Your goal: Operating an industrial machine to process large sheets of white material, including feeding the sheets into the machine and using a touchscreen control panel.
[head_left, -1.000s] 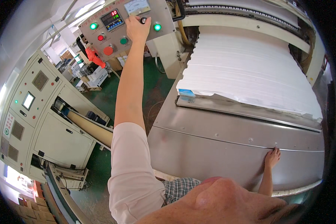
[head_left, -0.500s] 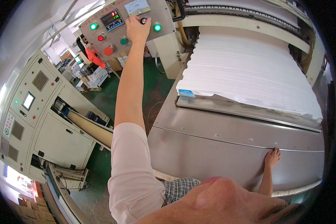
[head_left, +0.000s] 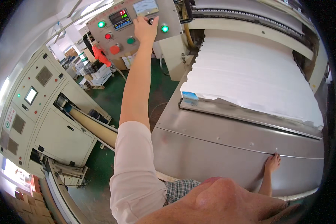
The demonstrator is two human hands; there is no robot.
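Note:
My left hand [head_left: 145,30] is stretched up to the grey control panel [head_left: 164,16], its fingers closed round a black rotary knob [head_left: 151,21]. Just above the knob is a pale dial meter [head_left: 145,7]; to its left, a digital display [head_left: 120,19] shows red and green figures. My right hand [head_left: 273,163] rests on the brushed metal table [head_left: 212,158], fingertips at the seam by a small screw head. It holds nothing that I can see. Beyond it, a wide white pleated sheet [head_left: 250,71] comes out of the machine onto the metal plate.
Lit green lamps [head_left: 164,28] and red buttons [head_left: 114,49] sit on the panel. An orange-red handheld tool [head_left: 100,56] hangs beside it. At left stands a cream machine cabinet [head_left: 63,130] with a roller [head_left: 91,125]. A cream frame beam [head_left: 250,28] spans the sheet.
The whole view has shifted slightly, so the panel sits further right. The display's red figure has changed. The white sheet's pleats look flatter. Both hands keep their places.

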